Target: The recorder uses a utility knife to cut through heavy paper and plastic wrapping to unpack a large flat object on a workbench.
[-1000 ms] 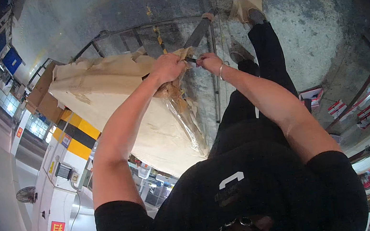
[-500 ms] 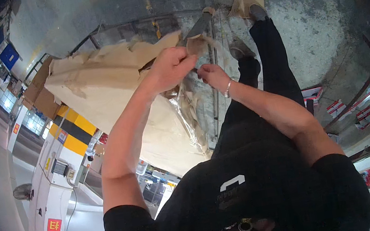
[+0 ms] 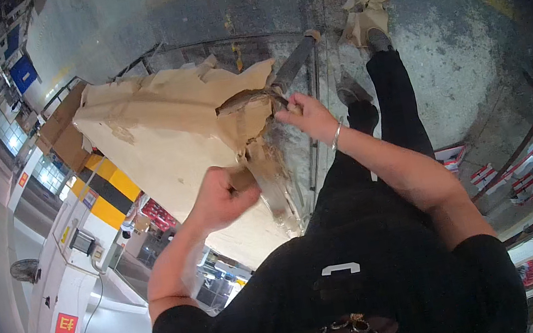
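1. The paper-wrapped package (image 3: 156, 128), the landmark here, lies ahead of the body and mostly to the left; its long axis seems to slant from far left to near right, though the fisheye bends its edges.
2. The left hand (image 3: 224, 197) is over the package's near right part, fingers curled closed on what looks like a brown scrap (image 3: 240, 179); whether that is paper or tape I cannot tell.
3. The right hand (image 3: 309, 119) is just outside the package's right edge, fingers bent around a dark slim thing (image 3: 277, 98), its kind unclear.
4. The key relation: a ragged gap (image 3: 239, 102) opens at the package's far right corner, nearer the right hand; the left hand is on the near side of it.
5. Clear tape (image 3: 275, 196) runs along the package's right side, near the left hand.
6. A grey tube (image 3: 296, 64) slants away beyond the package's torn corner; torn brown paper (image 3: 369, 16) lies well right of it, by a shoe.
7. Writing: a red sign (image 3: 66, 331) with yellow characters stands left of the package, on its near side. A white mark (image 3: 341, 269) shows on the black shirt (image 3: 408, 269), on the package's near right; I make out no label on the wrapping.
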{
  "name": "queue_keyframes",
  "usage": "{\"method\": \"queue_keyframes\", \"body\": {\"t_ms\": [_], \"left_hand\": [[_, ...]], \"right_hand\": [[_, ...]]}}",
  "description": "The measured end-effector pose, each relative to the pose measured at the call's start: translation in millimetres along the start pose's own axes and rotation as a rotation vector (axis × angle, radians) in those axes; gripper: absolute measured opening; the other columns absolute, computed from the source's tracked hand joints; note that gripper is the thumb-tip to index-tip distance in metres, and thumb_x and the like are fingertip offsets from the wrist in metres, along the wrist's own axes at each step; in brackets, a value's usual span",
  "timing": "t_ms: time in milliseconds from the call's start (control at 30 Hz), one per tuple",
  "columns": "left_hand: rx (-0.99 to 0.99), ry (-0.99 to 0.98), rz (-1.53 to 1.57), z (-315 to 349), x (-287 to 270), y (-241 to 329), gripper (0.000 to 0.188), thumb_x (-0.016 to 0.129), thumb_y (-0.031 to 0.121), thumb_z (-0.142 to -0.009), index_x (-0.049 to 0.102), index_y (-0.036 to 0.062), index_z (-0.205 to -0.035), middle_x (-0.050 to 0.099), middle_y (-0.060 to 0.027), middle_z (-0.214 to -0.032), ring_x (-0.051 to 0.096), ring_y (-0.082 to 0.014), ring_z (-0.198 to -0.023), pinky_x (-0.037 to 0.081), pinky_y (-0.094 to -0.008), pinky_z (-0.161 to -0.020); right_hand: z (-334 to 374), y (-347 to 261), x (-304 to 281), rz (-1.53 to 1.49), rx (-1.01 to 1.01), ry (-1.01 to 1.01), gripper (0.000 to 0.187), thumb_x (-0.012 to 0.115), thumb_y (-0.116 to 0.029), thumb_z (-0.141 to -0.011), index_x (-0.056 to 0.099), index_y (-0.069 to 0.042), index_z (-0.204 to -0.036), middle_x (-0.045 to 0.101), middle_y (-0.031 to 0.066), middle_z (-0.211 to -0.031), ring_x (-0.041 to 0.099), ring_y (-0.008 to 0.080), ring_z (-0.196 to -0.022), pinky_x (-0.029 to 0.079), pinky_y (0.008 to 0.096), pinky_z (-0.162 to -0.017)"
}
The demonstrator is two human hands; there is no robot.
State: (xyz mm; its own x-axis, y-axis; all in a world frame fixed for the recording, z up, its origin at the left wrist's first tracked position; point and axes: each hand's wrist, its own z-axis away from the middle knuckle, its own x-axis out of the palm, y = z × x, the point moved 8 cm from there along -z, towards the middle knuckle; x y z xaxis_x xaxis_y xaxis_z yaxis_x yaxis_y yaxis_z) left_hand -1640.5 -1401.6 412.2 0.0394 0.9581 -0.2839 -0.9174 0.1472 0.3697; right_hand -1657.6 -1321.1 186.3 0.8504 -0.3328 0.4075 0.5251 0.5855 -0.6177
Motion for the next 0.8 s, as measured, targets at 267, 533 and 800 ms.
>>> {"method": "queue_keyframes", "body": {"t_ms": [267,533,800], "left_hand": [[0.031,0.322,-0.681,-19,-27,-1,0.063,0.079,0.038,-0.059,0.055,0.0093,-0.110,0.057,-0.0128,-0.097,0.057,-0.0268,-0.087,0.047,-0.0347,-0.073],[0.101,0.270,-0.679,-56,10,-22,0.031,0.065,0.014,-0.069,0.051,0.0065,-0.094,0.049,-0.0138,-0.091,0.053,-0.0328,-0.086,0.045,-0.0422,-0.072],[0.112,0.199,-0.674,-46,6,-10,0.029,0.064,0.013,-0.072,0.047,0.0084,-0.094,0.049,-0.0116,-0.093,0.055,-0.0329,-0.084,0.047,-0.0414,-0.068]], "right_hand": [[13,-74,38,-0.284,0.019,-0.286,0.029,0.068,-0.029,-0.078,0.062,-0.002,-0.085,0.058,0.0006,-0.073,0.051,0.0074,-0.065,0.044,0.0250,-0.060],[0,-25,-22,-0.331,0.276,0.008,0.037,0.050,-0.036,-0.090,0.059,-0.001,-0.094,0.061,0.0044,-0.080,0.057,0.0114,-0.072,0.046,0.0227,-0.064],[70,30,65,-0.291,0.038,-0.011,0.036,0.042,-0.033,-0.093,0.061,-0.002,-0.090,0.060,0.0112,-0.071,0.057,0.0254,-0.063,0.045,0.0343,-0.064]]}}
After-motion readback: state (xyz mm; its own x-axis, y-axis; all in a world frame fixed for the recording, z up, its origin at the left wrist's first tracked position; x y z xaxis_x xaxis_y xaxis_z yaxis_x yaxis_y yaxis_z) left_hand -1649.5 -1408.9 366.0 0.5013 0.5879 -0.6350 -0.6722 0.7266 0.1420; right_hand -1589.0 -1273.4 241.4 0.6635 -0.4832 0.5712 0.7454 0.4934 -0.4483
